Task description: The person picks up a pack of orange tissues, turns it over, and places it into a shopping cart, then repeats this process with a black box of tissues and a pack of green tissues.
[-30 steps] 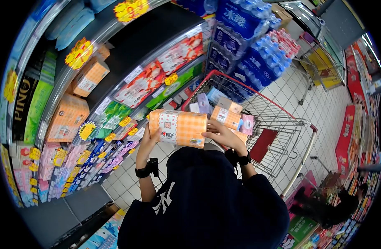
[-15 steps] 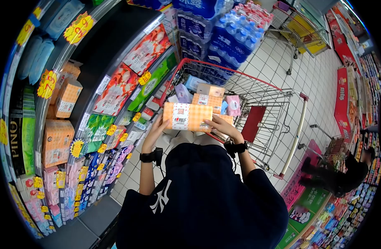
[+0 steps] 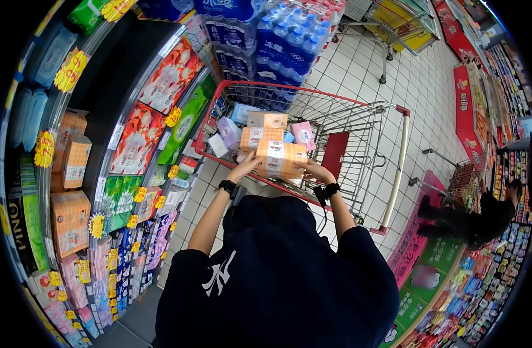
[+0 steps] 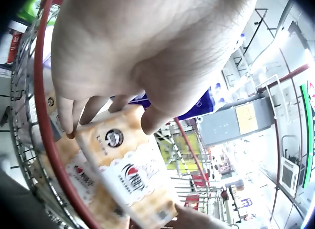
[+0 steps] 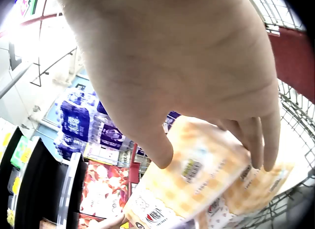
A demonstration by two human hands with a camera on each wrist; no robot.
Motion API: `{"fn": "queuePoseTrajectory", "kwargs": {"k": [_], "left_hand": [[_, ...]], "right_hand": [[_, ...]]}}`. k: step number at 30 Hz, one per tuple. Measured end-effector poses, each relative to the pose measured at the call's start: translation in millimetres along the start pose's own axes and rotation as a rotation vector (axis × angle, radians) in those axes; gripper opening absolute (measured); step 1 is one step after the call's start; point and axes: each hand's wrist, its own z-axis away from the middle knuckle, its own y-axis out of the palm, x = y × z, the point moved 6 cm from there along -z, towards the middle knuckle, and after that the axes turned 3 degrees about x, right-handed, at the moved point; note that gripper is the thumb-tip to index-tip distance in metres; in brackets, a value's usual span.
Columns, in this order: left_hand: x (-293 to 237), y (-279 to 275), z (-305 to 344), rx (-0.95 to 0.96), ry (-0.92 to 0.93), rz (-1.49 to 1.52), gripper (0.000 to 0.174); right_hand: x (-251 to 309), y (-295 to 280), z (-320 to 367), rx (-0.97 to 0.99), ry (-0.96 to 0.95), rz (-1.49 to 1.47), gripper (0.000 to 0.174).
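An orange checked tissue pack [image 3: 283, 158] with a white label band is held over the near side of the shopping cart [image 3: 335, 98]. My left hand [image 3: 246, 166] grips its left end, thumb on one face and fingers on the other, as the left wrist view shows. At the opposite end my right hand [image 3: 317, 171] holds it the same way. Beneath and beyond it in the cart lie another orange pack [image 3: 253, 138], a beige-topped pack [image 3: 267, 119], a pink pack [image 3: 303, 135], a purple pack [image 3: 229, 131] and a light blue pack [image 3: 243, 112].
Shelves with tissue packs and yellow price tags line the left; orange packs [image 3: 70, 222] stand there. Shrink-wrapped water bottles [image 3: 289, 49] are stacked behind the cart. A second cart [image 3: 396, 26] is at the back, and a person in dark clothes [image 3: 474, 217] is at right.
Both hands have carried the tissue pack forward, from in front of my chest to over the cart's contents. The view has turned, so shelves and cart sit further left.
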Motion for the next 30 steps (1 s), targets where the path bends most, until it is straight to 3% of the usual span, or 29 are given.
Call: {"fn": "queuePoseTrajectory", "kwargs": {"k": [2,3,7,8,9,15,21,24,25,30], "left_hand": [[27,5,-24,-0.014,0.153,-0.001,0.06],[28,10,-20,-0.003,-0.039,0.062,0.057],[52,14,-42,0.058,-0.013,0.14,0.056],[51,15,-48,0.063,0.072,0.08,0.057],[46,15,-49,0.067,0.16,0.02,0.058],[61,17,-61,0.005,0.124,-0.093,0.057],[76,38,-62,0.248,-0.107,-0.189,0.057],[102,42,-82,0.184,0.03,-0.423,0.058],[101,43,-81,0.074,0.092,-0.57,0.058],[92,46,-71,0.191,-0.002,-0.512,0.055]], "right_hand": [[-5,-6,-6,-0.022,-0.118,-0.068,0.062],[-3,-7,-3,-0.033,-0.115,-0.09,0.064],[7,-15,-5,-0.087,-0.237,-0.093,0.063],[1,-18,-9,-0.085,-0.234,-0.096,0.063],[-6,-25,-13,-0.14,-0.214,-0.084,0.063],[-35,-41,-23,-0.223,-0.074,-0.116,0.069],[-78,-46,-42,-0.11,0.175,-0.089,0.079],[-92,-39,-55,-0.012,0.187,-0.069,0.084],[-78,-33,-40,0.054,0.178,-0.025,0.087],[-73,-25,-37,0.047,0.229,0.074,0.082]]}}
